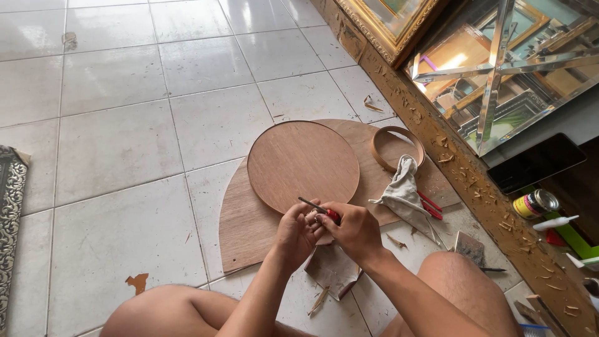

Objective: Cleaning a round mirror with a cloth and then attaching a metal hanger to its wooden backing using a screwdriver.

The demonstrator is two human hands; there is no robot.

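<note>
My left hand [297, 232] and my right hand [352, 228] meet at the near edge of a round wooden disc [302, 163] that lies on a larger plywood sheet [249, 224]. The right hand grips a small tool with a red handle and a thin dark metal shaft [312, 205] pointing up-left over the disc. My left hand's fingers curl against the tool and the disc's rim. Whether the left hand holds anything small is hidden.
A bent wooden ring [397, 147] and a grey rag [402, 190] lie on the plywood, red-handled pliers [430, 206] beside them. A carved wooden beam [462, 168] with shavings runs along the right, with mirrors [499, 68], a tin can [535, 203] and a dark phone [536, 162]. My bare knees sit below.
</note>
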